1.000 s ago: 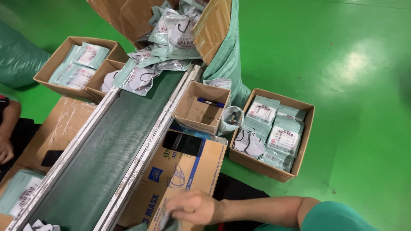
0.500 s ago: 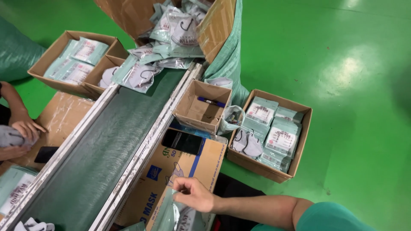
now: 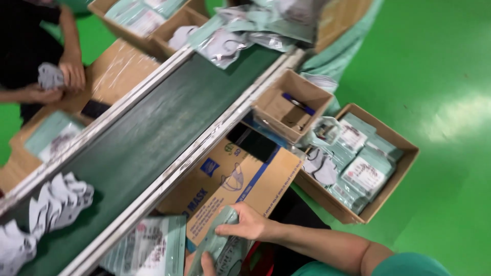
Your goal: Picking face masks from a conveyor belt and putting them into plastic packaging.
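My right hand (image 3: 247, 223) grips the top of a pale green mask packet (image 3: 221, 246) at the bottom middle, just in front of a flat cardboard box with blue print (image 3: 240, 181). Only the fingers of my left hand (image 3: 203, 264) show at the bottom edge, closed on the lower part of the same packet. A stack of similar packets (image 3: 148, 248) lies to the left of it, beside the conveyor rail.
A dark green conveyor belt (image 3: 153, 128) runs diagonally, with grey masks (image 3: 53, 204) at its near end and a packet pile (image 3: 240, 30) at its far end. A small open box (image 3: 279, 110) holds a blue pen (image 3: 298, 104). A packet-filled box (image 3: 404, 158) stands right. A co-worker's hands (image 3: 59, 82) hold a grey mask.
My right hand has closed on the green packet and raised it, and my left hand has come in under it. Grey masks have come into view on the belt. The co-worker's hands moved.
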